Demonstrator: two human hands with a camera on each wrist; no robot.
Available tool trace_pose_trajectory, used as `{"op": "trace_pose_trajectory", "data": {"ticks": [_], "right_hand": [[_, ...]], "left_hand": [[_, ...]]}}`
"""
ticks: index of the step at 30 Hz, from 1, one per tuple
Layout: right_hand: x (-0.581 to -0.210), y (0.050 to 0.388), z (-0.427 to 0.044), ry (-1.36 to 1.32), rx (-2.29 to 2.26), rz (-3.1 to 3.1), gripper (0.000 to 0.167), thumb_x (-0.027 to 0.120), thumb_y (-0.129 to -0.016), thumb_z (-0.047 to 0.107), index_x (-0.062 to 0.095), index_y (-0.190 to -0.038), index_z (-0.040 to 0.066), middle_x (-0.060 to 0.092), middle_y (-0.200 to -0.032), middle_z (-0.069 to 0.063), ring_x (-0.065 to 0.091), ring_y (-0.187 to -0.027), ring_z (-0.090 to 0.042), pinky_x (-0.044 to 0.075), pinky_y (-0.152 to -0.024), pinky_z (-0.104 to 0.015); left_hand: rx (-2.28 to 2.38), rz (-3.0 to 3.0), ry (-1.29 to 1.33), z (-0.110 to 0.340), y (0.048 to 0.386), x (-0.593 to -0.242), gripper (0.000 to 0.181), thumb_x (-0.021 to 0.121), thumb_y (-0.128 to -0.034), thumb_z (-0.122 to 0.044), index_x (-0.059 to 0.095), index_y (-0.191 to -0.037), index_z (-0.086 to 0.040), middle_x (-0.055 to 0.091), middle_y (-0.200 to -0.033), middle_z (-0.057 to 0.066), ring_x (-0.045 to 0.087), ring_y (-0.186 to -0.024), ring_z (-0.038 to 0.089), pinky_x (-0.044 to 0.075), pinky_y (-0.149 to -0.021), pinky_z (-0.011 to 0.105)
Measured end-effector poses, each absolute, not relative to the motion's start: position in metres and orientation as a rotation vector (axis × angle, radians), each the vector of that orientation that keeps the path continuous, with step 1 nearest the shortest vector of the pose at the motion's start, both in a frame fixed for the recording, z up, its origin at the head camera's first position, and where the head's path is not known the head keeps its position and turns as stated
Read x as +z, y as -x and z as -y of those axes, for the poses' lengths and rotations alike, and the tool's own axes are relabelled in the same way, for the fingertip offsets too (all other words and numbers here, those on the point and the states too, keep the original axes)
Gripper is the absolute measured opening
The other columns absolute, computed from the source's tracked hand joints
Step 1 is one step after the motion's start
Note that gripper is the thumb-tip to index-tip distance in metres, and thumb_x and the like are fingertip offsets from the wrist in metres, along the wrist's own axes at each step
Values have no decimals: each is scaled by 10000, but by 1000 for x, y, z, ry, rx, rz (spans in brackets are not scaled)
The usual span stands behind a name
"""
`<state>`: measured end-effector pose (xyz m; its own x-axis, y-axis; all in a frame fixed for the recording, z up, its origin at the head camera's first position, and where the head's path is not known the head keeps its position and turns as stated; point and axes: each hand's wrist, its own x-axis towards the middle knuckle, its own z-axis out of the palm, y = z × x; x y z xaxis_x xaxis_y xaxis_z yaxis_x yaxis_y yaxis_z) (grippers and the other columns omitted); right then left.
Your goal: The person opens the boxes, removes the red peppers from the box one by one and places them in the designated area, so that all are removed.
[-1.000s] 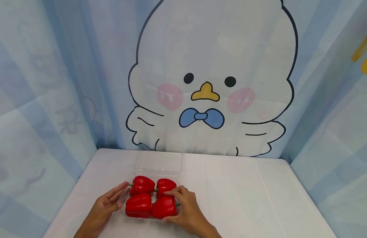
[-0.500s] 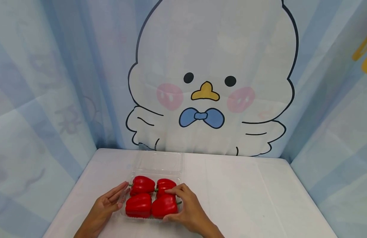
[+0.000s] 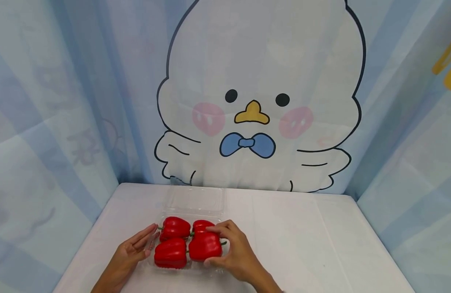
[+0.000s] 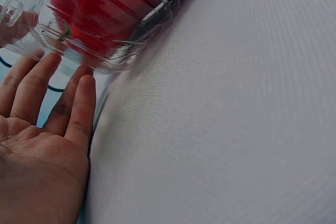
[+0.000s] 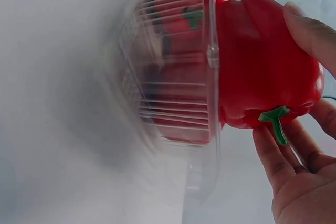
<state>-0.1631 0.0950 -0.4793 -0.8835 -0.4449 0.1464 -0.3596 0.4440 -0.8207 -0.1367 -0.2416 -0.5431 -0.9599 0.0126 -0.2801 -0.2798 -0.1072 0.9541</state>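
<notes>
In the head view my right hand point(image 3: 237, 252) grips a red bell pepper point(image 3: 205, 246) with a green stem, thumb at the near side and fingers at the far side. The right wrist view shows this pepper point(image 5: 268, 61) raised to the rim of a clear plastic clamshell box point(image 5: 176, 106). More red peppers lie in the box: one front left point(image 3: 170, 253), one back left point(image 3: 175, 228), one back right point(image 3: 202, 225), partly covered. My left hand point(image 3: 127, 254) rests straight fingertips against the box's left side; the left wrist view shows its palm point(image 4: 42, 166) turned up.
The box's clear lid point(image 3: 195, 200) is folded back toward the rear of the white table point(image 3: 302, 240). Behind the table hangs a pale blue curtain point(image 3: 137, 101) with a large cartoon bird. Similar curtains stand at both sides.
My right hand has lifted the front right pepper a little, up and slightly rightward, out of its place in the box. The left hand and the other peppers have stayed put.
</notes>
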Motion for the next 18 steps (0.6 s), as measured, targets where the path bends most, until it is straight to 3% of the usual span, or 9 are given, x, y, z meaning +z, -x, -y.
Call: {"op": "trace_pose_trajectory", "data": {"ticks": [6, 12, 18], "right_hand": [[-474, 168, -100, 759, -1471, -2629, 740, 995, -735, 283, 681, -1404, 238, 606, -1239, 89, 628, -1179, -156, 617, -963, -269], [-467, 173, -108, 726, -1507, -2645, 714, 988, -748, 246, 680, -1389, 305, 616, -1248, 79, 634, -1189, -165, 632, -976, -337], [-462, 180, -118, 668, -1553, -2665, 689, 978, -762, 268, 691, -1386, 318, 625, -1260, 53, 641, -1198, -183, 624, -1012, -391]], "left_hand": [[2178, -1967, 293, 241, 137, -543, 827, 762, -986, -166, 315, -1683, -147, 386, -1710, -40, 584, -1269, -149, 506, -1112, 262], [2181, -1968, 275, 242, 137, -545, 833, 758, -989, -168, 304, -1686, -147, 386, -1709, -53, 580, -1277, -148, 503, -1114, 262], [2208, -1946, 227, 243, 135, -547, 816, 731, -1006, -137, 283, -1687, -112, 505, -1599, -202, 587, -1277, -142, 521, -1089, 225]]}}
